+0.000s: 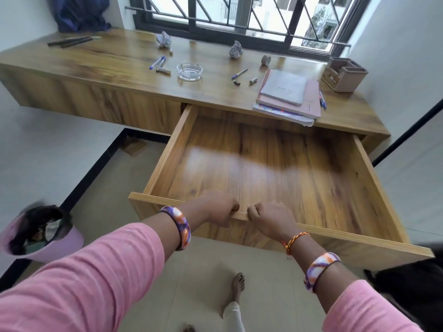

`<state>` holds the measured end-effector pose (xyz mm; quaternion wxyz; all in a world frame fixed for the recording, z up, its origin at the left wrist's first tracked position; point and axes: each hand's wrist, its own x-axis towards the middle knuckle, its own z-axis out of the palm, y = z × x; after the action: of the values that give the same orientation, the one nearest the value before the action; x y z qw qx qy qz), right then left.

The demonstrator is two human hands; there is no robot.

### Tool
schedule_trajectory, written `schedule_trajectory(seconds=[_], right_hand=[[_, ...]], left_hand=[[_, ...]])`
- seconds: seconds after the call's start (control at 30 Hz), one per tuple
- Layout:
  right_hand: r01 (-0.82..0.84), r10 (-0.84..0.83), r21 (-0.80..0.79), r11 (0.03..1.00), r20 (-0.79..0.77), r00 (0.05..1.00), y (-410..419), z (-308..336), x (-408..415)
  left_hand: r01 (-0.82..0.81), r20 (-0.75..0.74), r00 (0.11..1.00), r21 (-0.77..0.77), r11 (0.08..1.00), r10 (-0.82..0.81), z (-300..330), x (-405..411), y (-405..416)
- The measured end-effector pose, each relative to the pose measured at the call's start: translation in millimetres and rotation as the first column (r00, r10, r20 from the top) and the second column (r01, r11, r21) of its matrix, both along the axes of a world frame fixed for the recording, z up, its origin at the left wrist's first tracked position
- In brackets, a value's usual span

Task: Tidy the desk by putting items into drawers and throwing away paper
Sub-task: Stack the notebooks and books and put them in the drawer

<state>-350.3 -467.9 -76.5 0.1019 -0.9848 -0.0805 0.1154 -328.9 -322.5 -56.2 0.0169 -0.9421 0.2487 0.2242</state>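
Observation:
A wide wooden drawer [263, 164] stands pulled far out from under the desk [115, 58], and nothing lies inside it. My left hand [219, 208] and my right hand [271, 220] both grip the top of its front panel, side by side. On the desk lie two crumpled paper balls [164, 39] [235, 50], blue pens [157, 62] [239, 73], markers [163, 70], a tape roll [265, 60] and a stack of notebooks [286, 95].
A glass ashtray [189, 71] sits mid-desk. A brown desk organiser [344, 74] stands at the right end. Dark sticks [72, 41] lie at the far left. A lilac bin [39, 233] with a dark liner stands on the floor at my left. My bare foot [237, 287] is below the drawer.

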Motion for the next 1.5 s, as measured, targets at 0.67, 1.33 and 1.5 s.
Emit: schedule_trajectory(seconds=[0.67,1.33,1.5], right_hand=[[0.045,-0.039,0.033,0.998,-0.183,0.982,-2,4,-19],[0.3,-0.001,0.379,0.876,-0.619,0.785,-85,-9,97],[0.63,-0.193,0.69,0.357,-0.605,0.773,-127,6,157]], left_hand=[[-0.07,-0.335,0.942,-0.147,0.987,0.017,0,-9,14],[-0.548,-0.673,0.703,-0.304,0.779,0.231,14,135,-14],[-0.933,-0.95,0.304,-0.312,-0.182,0.073,36,226,-62]])
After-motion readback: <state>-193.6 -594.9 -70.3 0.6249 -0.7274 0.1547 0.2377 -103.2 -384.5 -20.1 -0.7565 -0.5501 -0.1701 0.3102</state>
